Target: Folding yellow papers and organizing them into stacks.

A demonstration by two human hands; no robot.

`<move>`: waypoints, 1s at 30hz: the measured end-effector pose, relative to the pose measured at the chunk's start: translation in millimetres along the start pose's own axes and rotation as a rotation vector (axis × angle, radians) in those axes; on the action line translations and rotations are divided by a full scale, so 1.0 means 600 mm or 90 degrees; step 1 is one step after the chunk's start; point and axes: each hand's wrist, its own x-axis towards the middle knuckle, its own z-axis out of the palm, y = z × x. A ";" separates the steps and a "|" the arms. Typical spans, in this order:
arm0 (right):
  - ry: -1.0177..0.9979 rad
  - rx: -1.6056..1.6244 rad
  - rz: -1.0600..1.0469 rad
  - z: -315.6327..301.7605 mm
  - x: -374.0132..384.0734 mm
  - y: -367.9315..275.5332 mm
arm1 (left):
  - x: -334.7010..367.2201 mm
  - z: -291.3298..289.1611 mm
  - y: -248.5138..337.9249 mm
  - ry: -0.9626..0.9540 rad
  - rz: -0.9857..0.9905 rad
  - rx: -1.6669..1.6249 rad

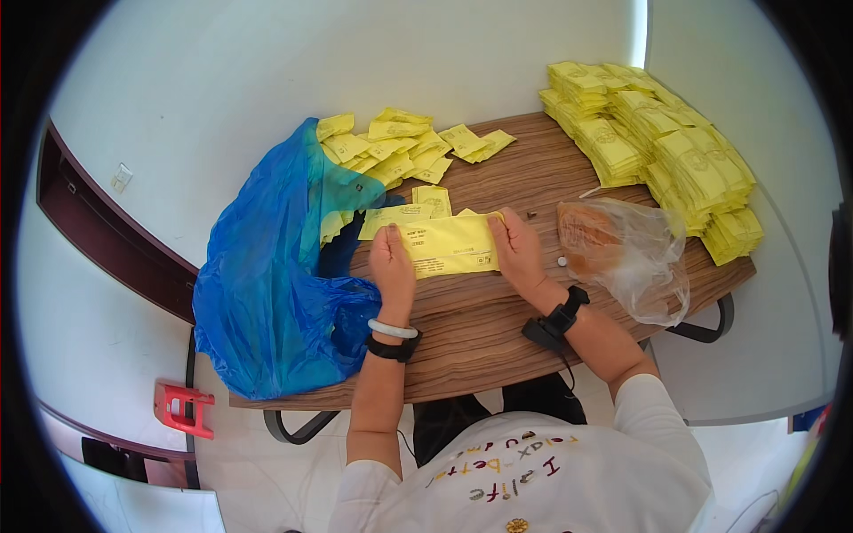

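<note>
Between my two hands a flat yellow paper packet (451,244) with dark print is held level above the table. My left hand (392,266) grips its left end, thumb on top. At the right end my right hand (518,251) pinches it the same way. Just behind it lie more yellow packets (432,201), partly hidden by the held one. A large blue plastic bag (275,266) slumps open beside my left hand, and loose yellow packets (391,147) spill from its far side.
Neat stacks of yellow packets (657,133) stand at the table's far right. Nearer, a clear plastic bag (635,258) with something orange-brown inside lies right of my right hand. The wood-grain table (498,311) meets the wall behind. A red stool (184,409) stands on the floor at left.
</note>
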 end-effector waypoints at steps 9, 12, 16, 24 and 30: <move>-0.019 0.028 -0.009 -0.005 0.011 -0.005 | 0.004 -0.025 0.046 0.016 0.131 0.154; -0.014 0.026 -0.009 -0.004 0.008 0.008 | -0.001 -0.020 0.038 0.004 0.102 0.118; 0.006 0.024 -0.006 0.000 0.007 0.023 | 0.000 -0.014 0.027 -0.025 0.041 0.026; -0.010 0.104 0.060 0.005 0.005 0.035 | 0.001 -0.023 0.012 -0.056 0.005 0.059; -0.053 0.012 0.111 0.004 0.011 0.048 | 0.011 -0.038 0.026 -0.118 -0.038 0.118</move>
